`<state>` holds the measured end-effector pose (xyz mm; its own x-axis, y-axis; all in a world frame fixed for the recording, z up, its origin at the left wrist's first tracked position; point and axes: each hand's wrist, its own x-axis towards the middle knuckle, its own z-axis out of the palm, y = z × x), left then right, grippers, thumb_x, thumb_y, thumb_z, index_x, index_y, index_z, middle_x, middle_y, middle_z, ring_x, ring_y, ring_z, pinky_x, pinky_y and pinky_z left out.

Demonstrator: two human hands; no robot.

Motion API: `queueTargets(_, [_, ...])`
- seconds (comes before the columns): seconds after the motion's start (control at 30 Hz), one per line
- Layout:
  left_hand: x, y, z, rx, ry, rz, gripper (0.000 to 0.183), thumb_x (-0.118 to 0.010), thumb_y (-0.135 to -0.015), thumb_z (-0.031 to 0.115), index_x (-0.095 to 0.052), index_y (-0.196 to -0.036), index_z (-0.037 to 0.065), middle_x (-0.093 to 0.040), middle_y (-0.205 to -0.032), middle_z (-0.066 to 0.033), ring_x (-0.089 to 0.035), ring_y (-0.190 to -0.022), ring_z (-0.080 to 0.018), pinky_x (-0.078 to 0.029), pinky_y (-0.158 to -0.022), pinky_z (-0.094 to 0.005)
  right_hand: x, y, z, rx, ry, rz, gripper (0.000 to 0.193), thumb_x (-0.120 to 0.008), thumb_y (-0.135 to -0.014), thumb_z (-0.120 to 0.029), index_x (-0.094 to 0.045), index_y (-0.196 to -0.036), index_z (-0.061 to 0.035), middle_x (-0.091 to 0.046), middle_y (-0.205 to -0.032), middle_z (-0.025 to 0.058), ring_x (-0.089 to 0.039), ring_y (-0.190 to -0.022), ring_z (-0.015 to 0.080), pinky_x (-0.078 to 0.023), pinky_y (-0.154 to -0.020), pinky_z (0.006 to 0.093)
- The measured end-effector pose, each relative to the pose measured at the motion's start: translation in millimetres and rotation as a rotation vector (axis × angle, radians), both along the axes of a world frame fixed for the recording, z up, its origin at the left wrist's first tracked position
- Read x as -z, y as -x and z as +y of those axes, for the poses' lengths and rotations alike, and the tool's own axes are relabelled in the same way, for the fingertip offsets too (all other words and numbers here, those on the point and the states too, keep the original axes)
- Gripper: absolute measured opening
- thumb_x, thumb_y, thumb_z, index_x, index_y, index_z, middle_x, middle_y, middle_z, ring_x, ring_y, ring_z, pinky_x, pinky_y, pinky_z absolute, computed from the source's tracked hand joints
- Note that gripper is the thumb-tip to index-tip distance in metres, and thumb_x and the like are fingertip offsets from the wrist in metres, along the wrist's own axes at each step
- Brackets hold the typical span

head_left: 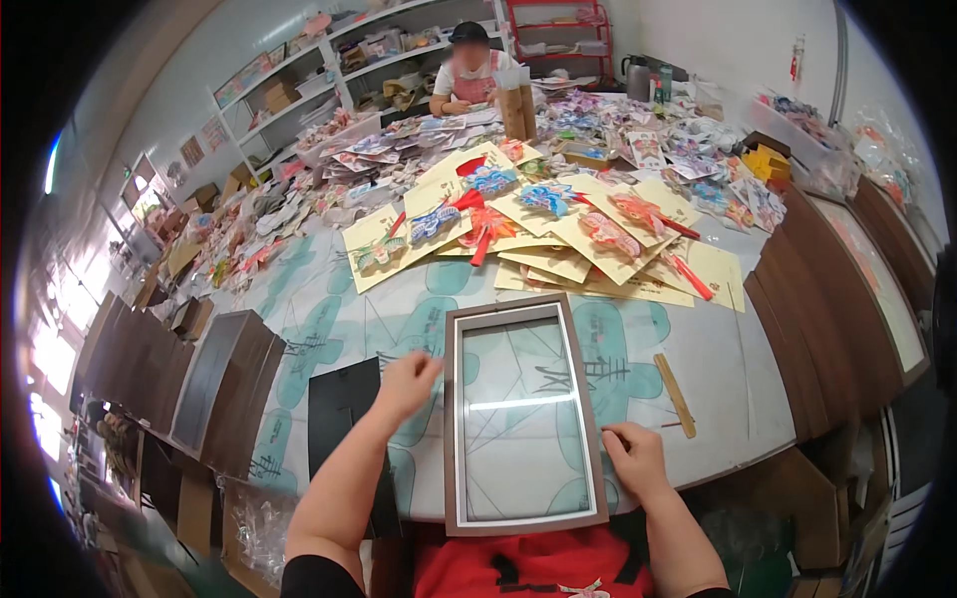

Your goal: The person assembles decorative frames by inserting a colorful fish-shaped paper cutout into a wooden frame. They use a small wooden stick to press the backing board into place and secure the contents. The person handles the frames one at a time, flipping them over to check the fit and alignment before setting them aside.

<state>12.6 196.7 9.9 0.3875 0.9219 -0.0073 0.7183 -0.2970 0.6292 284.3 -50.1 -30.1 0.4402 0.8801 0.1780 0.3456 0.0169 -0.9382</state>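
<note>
An upright-lying brown picture frame point(453, 419) with a white inner border and a clear pane rests on the table's near edge in front of me. My left hand point(409, 386) is closed just beside its left side, fingers curled; what they hold, if anything, is hidden. At the frame's right side my right hand point(638, 458) is closed too, its thumb close against the edge, the fingers mostly hidden. Beneath my left forearm lies a black backing board point(339, 399). A brass-coloured flat strip point(675, 396) lies to the right, with a thin reddish stick beside it.
Cream cards with colourful ornaments and red tassels point(558, 229) are piled beyond the frame. Brown frames stand stacked at left point(224, 384) and right point(827, 309). Heaps of packets cover the far table, where a person point(474, 75) sits. A plastic sheet point(538, 399) covers the tabletop.
</note>
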Motion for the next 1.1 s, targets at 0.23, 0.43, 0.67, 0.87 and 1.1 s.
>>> queueTargets(0.23, [-3,-98,100,-0.061,0.629,-1.015,0.027,-0.052,-0.089,0.010,-0.050,-0.112,-0.002,-0.054,-0.107,-0.0140,-0.057,-0.094,-0.0233,-0.050,-0.073,-0.0299,1,0,7,0.064,-0.037,-0.113,0.011,-0.065,-0.079,-0.007,-0.066,-0.086,0.0011,-0.061,-0.068,0.0108,-0.057,-0.055,0.0154,-0.044,-0.051,0.0259])
queueTargets(0.43, [17,-188,168,-0.375,0.846,-1.335,0.019,-0.053,-0.086,0.007,-0.048,-0.104,0.001,-0.051,-0.102,-0.0123,-0.052,-0.088,-0.0218,-0.050,-0.075,-0.0334,1,-1,9,0.060,-0.007,-0.137,0.009,-0.065,-0.078,-0.005,-0.066,-0.085,0.0009,-0.059,-0.066,0.0099,-0.056,-0.052,0.0153,-0.043,-0.048,0.0258])
queueTargets(0.67, [24,-180,181,-0.396,0.795,-1.512,0.020,-0.058,-0.083,0.010,-0.052,-0.101,0.006,-0.052,-0.098,-0.0031,-0.049,-0.088,-0.0181,-0.044,-0.075,-0.0314,3,-2,7,0.044,-0.033,-0.176,0.009,-0.065,-0.077,-0.005,-0.066,-0.085,0.0001,-0.058,-0.065,0.0101,-0.057,-0.053,0.0179,-0.043,-0.048,0.0277])
queueTargets(0.87, [-56,-113,88,-0.048,0.602,-1.475,0.047,-0.059,-0.080,0.006,-0.048,-0.127,0.006,-0.051,-0.117,-0.0029,-0.047,-0.108,-0.0173,-0.035,-0.095,-0.0422,7,-1,7,0.056,-0.072,-0.154,0.010,-0.064,-0.078,-0.006,-0.066,-0.086,-0.0005,-0.059,-0.067,0.0113,-0.058,-0.055,0.0203,-0.044,-0.050,0.0288])
queueTargets(1.1, [-126,-18,-20,0.331,0.155,-1.373,0.059,-0.056,-0.080,-0.002,-0.039,-0.136,0.002,-0.045,-0.136,-0.0102,-0.047,-0.122,-0.0245,-0.045,-0.094,-0.0412,12,-3,5,0.074,-0.101,-0.132,0.011,-0.062,-0.080,-0.008,-0.067,-0.087,0.0003,-0.064,-0.073,0.0133,-0.061,-0.059,0.0209,-0.046,-0.054,0.0292])
